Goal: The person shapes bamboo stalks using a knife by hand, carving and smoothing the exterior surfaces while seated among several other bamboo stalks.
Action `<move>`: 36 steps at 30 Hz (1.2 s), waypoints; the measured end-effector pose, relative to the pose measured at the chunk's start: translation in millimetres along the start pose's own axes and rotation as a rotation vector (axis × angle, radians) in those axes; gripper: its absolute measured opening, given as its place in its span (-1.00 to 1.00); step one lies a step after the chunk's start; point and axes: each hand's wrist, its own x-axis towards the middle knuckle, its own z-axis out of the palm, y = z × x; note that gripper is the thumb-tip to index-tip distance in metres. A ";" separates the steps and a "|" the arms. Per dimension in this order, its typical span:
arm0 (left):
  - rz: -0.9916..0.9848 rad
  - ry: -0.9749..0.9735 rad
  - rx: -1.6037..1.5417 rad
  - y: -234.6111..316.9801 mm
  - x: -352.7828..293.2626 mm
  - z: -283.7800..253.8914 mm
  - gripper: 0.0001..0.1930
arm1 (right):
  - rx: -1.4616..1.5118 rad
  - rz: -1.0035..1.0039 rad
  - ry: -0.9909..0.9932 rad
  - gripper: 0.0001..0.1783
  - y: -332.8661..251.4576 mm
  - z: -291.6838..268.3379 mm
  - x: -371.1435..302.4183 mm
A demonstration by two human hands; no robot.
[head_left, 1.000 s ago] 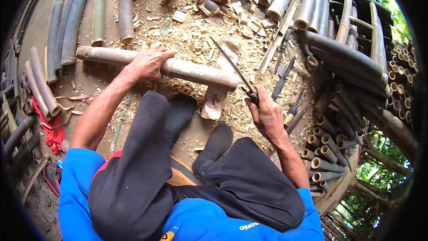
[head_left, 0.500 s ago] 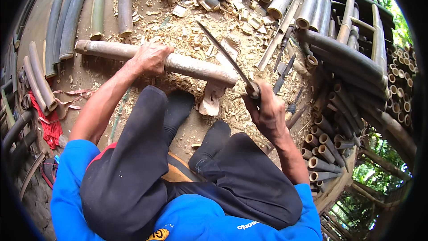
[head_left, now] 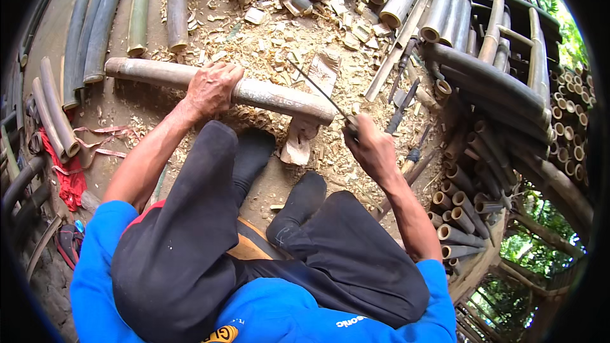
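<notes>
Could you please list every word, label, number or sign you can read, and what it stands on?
Shirt: white lettering; wording not copied here.
Shirt: yellow-and-black print, cut by the lower edge; wording not copied.
Beside it: tiny white marks, too small to read.
Held bamboo, knife: no lettering visible.

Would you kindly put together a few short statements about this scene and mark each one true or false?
1. The left hand grips a bamboo tube. True.
2. The bamboo tube stands upright. False: it lies crosswise over a wooden block.
3. The right hand holds a long-bladed tool. True.
4. The red cloth lies on the right side of the view. False: it is on the left side.
5. Pale shavings are scattered over the ground. True.
6. The person's shirt is green. False: it is blue.
</notes>
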 end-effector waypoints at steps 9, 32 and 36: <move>-0.021 0.041 0.011 -6.0 -10.2 2.0 -0.71 | 0.037 -0.276 0.333 -0.69 -45.9 -24.2 19.2; 0.013 0.378 0.160 -4.0 -23.6 33.0 -0.70 | 0.068 -0.241 0.218 -0.63 -50.7 -34.6 31.1; 0.033 0.465 0.141 9.7 -8.8 34.4 -0.73 | -0.261 0.205 -0.282 -0.72 33.1 12.5 11.4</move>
